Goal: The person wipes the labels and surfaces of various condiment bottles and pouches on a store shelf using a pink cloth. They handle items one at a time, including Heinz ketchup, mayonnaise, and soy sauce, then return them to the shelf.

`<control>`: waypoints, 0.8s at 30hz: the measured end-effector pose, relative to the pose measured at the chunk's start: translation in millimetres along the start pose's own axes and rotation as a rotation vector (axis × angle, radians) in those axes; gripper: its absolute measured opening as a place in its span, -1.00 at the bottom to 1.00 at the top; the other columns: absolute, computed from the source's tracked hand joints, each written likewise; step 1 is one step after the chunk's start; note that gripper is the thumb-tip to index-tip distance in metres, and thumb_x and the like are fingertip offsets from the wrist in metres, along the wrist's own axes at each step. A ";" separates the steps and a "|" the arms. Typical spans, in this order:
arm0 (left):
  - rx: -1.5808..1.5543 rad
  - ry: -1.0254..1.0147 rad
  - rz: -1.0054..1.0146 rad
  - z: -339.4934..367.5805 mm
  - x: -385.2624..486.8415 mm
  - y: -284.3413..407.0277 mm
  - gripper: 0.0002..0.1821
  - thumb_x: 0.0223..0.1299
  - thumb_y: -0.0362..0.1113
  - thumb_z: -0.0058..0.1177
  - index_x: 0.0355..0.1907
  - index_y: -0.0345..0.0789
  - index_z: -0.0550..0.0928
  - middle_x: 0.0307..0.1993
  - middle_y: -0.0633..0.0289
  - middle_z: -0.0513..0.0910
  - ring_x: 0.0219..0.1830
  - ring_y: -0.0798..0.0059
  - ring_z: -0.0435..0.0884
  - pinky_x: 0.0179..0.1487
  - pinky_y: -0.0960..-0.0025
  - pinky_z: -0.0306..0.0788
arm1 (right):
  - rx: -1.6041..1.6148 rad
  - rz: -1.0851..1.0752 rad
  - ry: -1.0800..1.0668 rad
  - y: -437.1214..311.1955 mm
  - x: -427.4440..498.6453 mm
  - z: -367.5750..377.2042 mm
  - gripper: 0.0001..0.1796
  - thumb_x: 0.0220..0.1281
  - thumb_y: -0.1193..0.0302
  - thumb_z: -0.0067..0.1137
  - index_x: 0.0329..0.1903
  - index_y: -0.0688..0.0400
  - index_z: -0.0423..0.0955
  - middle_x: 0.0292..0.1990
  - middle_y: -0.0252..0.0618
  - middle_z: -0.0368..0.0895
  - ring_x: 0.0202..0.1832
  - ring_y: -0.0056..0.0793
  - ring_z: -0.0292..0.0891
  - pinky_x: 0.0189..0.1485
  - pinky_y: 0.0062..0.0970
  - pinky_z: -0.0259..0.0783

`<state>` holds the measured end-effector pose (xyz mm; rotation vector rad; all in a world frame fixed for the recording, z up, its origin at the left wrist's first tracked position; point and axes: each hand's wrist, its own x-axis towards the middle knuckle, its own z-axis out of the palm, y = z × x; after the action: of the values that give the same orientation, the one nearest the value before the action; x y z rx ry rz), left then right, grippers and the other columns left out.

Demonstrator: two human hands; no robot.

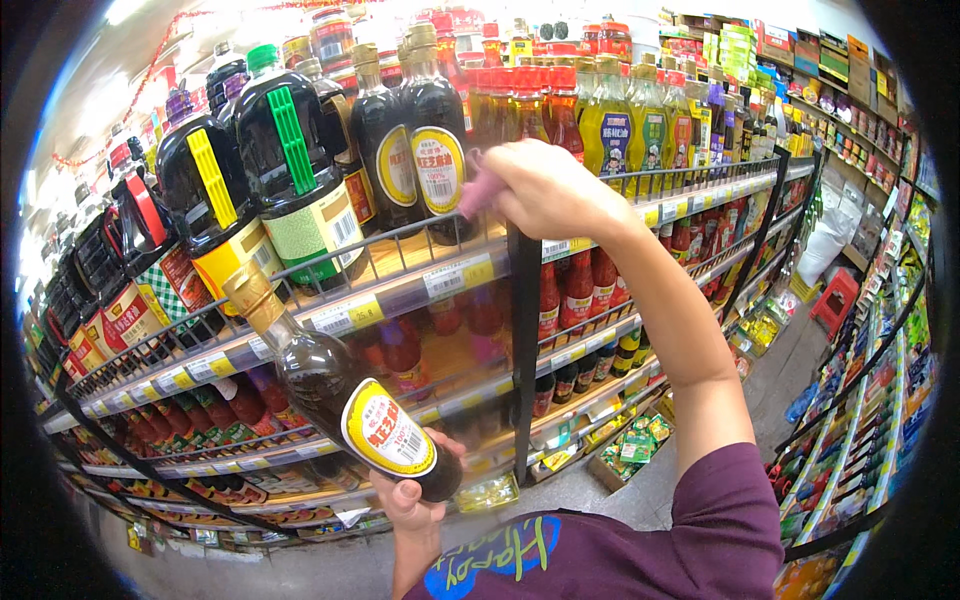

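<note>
My left hand (411, 486) grips the base of a dark glass sesame oil bottle (330, 375), tilted with its gold cap to the upper left, in front of the shelf. My right hand (536, 187) is raised at the top shelf and clutches a mauve cloth (484, 184), slightly blurred. Just left of the cloth, two similar dark oil bottles (435, 142) stand upright behind the wire guard rail (397, 236). Whether the cloth touches the nearer bottle, I cannot tell.
Large dark jugs with coloured handles (300, 165) line the top shelf to the left. Yellow-green oil bottles (607, 124) stand right of a black shelf post (523, 352). Along the aisle are a carton of green packets (634, 446) and a red plastic stool (834, 300).
</note>
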<state>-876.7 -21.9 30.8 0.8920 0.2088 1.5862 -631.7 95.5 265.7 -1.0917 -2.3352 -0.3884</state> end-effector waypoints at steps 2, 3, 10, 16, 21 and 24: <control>-0.002 0.020 0.004 -1.4 -0.3 -0.7 -0.27 -0.19 -0.05 0.37 -0.07 -0.58 0.46 -0.25 -0.06 0.60 -0.29 0.10 0.68 -0.32 0.19 0.64 | 0.024 -0.132 0.158 -7.8 -23.3 -3.8 -0.69 -0.10 0.68 -0.05 -0.20 0.30 0.48 -0.28 -0.16 0.66 0.08 -0.08 0.46 0.14 -0.21 0.37; 0.000 0.034 0.009 -2.0 -0.9 -0.8 -0.27 -0.19 -0.05 0.37 -0.07 -0.58 0.46 -0.24 -0.06 0.60 -0.29 0.09 0.68 -0.32 0.18 0.64 | 0.005 -0.147 0.148 -8.5 -27.4 -7.0 -0.68 -0.12 0.69 -0.05 -0.20 0.31 0.47 -0.27 -0.13 0.65 0.10 -0.07 0.44 0.15 -0.20 0.36; 0.012 0.022 0.023 -2.6 0.0 3.9 -0.28 -0.17 -0.04 0.35 -0.07 -0.59 0.46 -0.25 -0.06 0.60 -0.29 0.09 0.68 -0.34 0.19 0.64 | 0.179 0.013 -0.021 -7.5 -14.0 -35.7 -0.75 -0.26 0.77 -0.10 -0.54 0.31 0.56 -0.34 -0.01 0.65 -0.15 -0.14 0.62 -0.10 -0.24 0.54; 0.013 0.061 0.018 0.9 -3.0 7.0 -0.27 -0.19 -0.04 0.37 -0.07 -0.58 0.47 -0.25 -0.06 0.61 -0.28 0.10 0.68 -0.33 0.19 0.64 | 0.054 0.216 0.298 32.0 78.7 -23.8 -0.66 -0.15 0.66 -0.02 -0.38 0.09 0.71 -0.31 -0.02 0.69 -0.21 -0.13 0.64 -0.05 -0.35 0.52; 0.007 0.088 0.024 -0.2 -9.8 11.7 -0.22 -0.24 -0.05 0.43 -0.04 -0.56 0.45 -0.25 -0.04 0.61 -0.28 0.09 0.68 -0.31 0.20 0.64 | -0.074 0.499 -0.031 55.6 110.5 6.0 -0.73 -0.11 0.58 0.04 -0.28 0.30 0.60 -0.30 0.14 0.64 -0.17 -0.08 0.62 -0.14 -0.26 0.51; 0.027 0.110 0.037 -2.3 -12.1 14.0 -0.18 -0.26 -0.01 0.43 -0.01 -0.54 0.42 -0.26 -0.04 0.60 -0.29 0.09 0.68 -0.33 0.21 0.64 | -0.082 0.472 -0.101 51.7 105.7 13.0 -0.73 -0.09 0.53 0.11 -0.25 0.34 0.59 -0.27 0.18 0.63 -0.16 -0.02 0.62 -0.18 -0.23 0.52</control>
<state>-889.4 -35.4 32.4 0.8341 0.2937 1.6726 -652.6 200.0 317.4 -1.6829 -2.0661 -0.2546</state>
